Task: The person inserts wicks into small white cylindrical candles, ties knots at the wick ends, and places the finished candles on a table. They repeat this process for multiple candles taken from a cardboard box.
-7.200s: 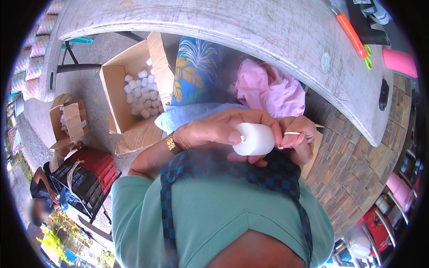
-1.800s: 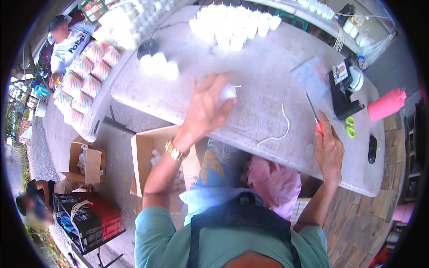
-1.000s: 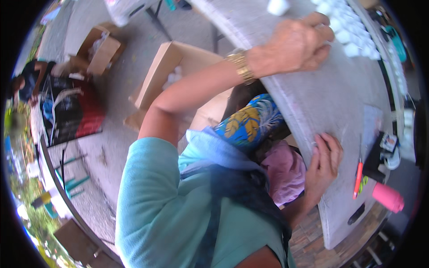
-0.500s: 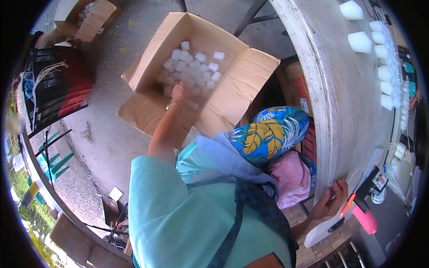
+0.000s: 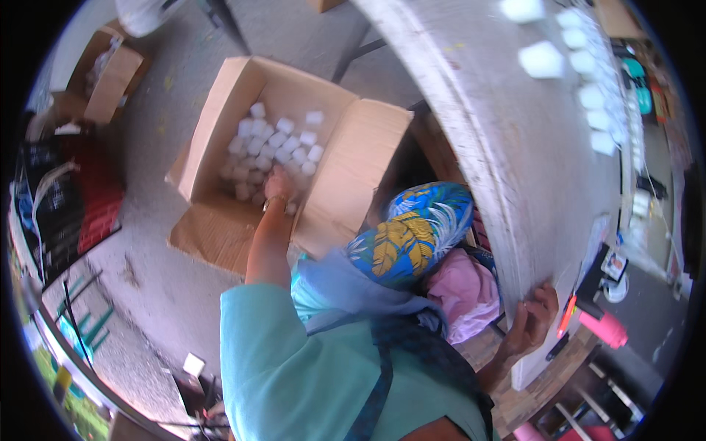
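My left hand (image 5: 278, 184) reaches down into an open cardboard box (image 5: 354, 165) on the floor. It is among many small white blocks (image 5: 282, 138), short and rounded, heaped inside. The fingers of this hand are partly hidden and blurred, so whether they grip a block does not show. At the lower right, my right hand (image 5: 531, 323) rests at the edge of a pale worktable (image 5: 507, 147), with its fingers apart and slightly bent, nothing held in them. Beside it on the table lie an orange pen-like tool (image 5: 567, 316) and a pink object (image 5: 603, 330).
White pieces (image 5: 541, 60) line the table's far side. A smaller cardboard box (image 5: 114, 84) and black and red crates (image 5: 99, 195) stand at the left. Blue leaf-patterned cloth (image 5: 412, 235) and pink cloth (image 5: 463, 294) bulge between box and table.
The view has shifted, so the box sits further left and lower in the picture. My left hand stays inside the box among the blocks; my right hand remains at the table edge.
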Demonstrator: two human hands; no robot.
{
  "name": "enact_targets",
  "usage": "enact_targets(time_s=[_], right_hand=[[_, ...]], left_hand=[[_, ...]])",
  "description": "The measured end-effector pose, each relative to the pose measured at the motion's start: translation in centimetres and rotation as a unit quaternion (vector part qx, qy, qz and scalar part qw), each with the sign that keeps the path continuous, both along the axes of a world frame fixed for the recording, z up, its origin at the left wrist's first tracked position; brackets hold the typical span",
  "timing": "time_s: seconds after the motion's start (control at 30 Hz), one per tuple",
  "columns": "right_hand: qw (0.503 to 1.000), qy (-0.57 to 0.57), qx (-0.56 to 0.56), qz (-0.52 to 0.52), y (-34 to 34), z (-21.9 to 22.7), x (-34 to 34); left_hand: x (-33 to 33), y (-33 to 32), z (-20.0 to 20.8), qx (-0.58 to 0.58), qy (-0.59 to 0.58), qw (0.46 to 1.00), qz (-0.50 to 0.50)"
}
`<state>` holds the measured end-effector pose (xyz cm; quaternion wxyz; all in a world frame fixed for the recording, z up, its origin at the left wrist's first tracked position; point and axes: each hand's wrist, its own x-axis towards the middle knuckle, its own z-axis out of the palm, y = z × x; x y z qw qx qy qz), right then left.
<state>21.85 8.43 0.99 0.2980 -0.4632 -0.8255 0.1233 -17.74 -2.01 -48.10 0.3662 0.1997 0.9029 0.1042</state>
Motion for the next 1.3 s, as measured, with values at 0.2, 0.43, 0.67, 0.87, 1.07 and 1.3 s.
enact_targets(time_s=[0.2,0.43,0.67,0.87,1.07,1.3], right_hand=[[0.965,0.253,-0.071,0.014,1.1,0.8,-1.4],[0.982,0.181,0.000,-0.043,0.3,1.6,-1.7],[0.975,0.187,0.094,0.071,-0.5,4.8,-4.0],[0.959,0.147,0.208,0.128,-1.0,6.7,-3.3],[0.959,0.152,0.195,0.140,-1.1,6.1,-3.3],[0.969,0.169,0.134,0.121,-1.6,5.7,-3.4]], left_hand=[[2.2,0.7,-0.8,0.162,0.036,0.982,0.093],[4.6,7.0,18.6,0.575,-0.222,0.734,0.285],[13.3,7.3,44.1,0.728,-0.124,0.650,-0.180],[16.8,8.1,46.6,0.743,-0.194,0.561,-0.309],[18.6,7.6,47.7,0.682,-0.206,0.600,-0.364],[19.1,7.2,47.7,0.674,-0.241,0.607,-0.346]])
